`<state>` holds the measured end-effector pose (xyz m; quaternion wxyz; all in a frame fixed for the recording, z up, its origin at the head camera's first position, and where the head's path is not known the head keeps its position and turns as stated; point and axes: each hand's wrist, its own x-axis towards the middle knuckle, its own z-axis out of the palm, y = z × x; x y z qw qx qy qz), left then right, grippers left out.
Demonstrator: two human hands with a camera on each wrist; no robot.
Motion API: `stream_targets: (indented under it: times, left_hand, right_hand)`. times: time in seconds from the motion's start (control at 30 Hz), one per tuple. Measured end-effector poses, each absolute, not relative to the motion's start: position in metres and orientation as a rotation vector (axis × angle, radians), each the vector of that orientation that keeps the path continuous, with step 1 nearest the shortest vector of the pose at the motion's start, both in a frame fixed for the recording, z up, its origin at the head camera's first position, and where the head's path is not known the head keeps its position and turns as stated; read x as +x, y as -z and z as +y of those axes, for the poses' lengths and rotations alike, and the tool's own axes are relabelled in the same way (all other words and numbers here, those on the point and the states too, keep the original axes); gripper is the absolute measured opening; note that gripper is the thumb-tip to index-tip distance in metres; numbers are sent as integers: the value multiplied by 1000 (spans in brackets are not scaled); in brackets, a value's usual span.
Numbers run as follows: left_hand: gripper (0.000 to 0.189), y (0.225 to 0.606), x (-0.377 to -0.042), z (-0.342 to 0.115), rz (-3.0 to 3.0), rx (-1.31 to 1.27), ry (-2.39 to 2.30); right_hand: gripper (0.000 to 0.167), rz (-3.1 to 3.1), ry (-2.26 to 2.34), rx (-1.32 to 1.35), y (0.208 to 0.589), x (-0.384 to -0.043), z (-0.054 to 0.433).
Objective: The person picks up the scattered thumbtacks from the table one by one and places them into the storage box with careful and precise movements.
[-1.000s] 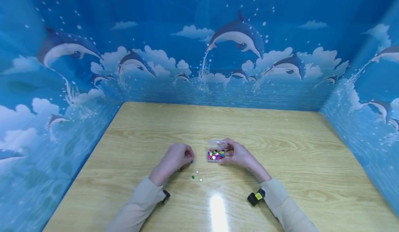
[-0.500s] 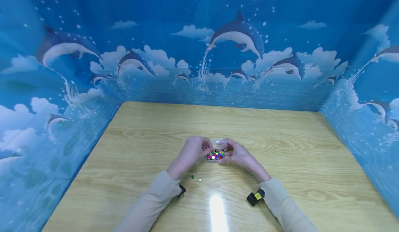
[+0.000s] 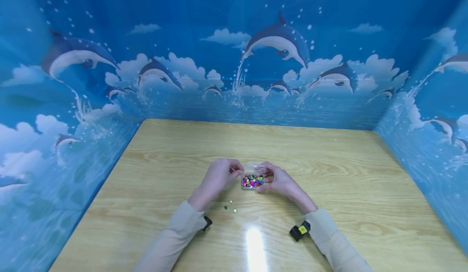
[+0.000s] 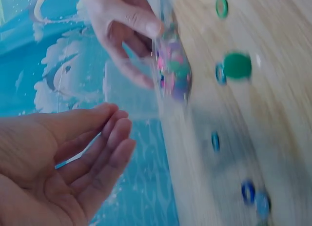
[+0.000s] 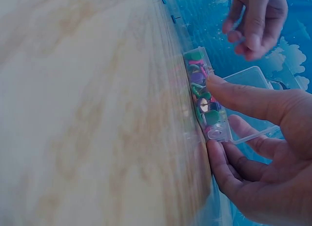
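A small clear plastic box [image 3: 252, 189] stands on the table, its hinged lid [image 3: 253, 168] raised at the back. Colourful flat-headed thumbtacks [image 5: 213, 117] fill it. My right hand [image 3: 278, 181] grips the box at its right end, thumb at the front and fingers by the lid side. To the left of the box hovers my left hand [image 3: 219, 175]; its thumb meets the index fingertip, and nothing shows between them in the left wrist view. Loose thumbtacks lie in front of the box, among them a green one [image 4: 238, 66] and a pale one [image 3: 235, 211].
The wood-grain table [image 3: 314, 154] extends around both hands. Blue dolphin-print curtains [image 3: 183, 28] hang behind it and at its sides. More loose thumbtacks [image 4: 248, 192], some blue-rimmed, lie on the table in the left wrist view.
My left hand rose from the loose thumbtacks to the box, its fingertips over the left edge, then drew back slightly left. My right hand stays on the box.
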<state>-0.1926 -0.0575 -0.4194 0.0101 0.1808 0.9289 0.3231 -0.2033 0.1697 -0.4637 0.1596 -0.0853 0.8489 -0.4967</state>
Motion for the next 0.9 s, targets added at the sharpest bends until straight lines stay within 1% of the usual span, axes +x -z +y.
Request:
stream_targets:
  times: [0.07,0.23,0.4,0.7,0.9]
  left_hand:
    - [3,419,-191,-66,2910,557,-945]
    - [10,423,-186,-84,2905,564,-807]
    - [13,429,-182,-94,2851,542,-773]
    - [14,441,-182,-96,2870,528,-748]
    - [10,440,-186,-88,2920,553,-722]
  right_hand:
    - [70,2428,1421,-240,464,-203,169]
    - [70,2423,1428,-223,463,-202,169]
    - [70,2416,1432,-229,463,-202,168]
    - [70,2411,1428,-231,464,-202,169]
    - [68,2417,1427,-259,463,-202,169]
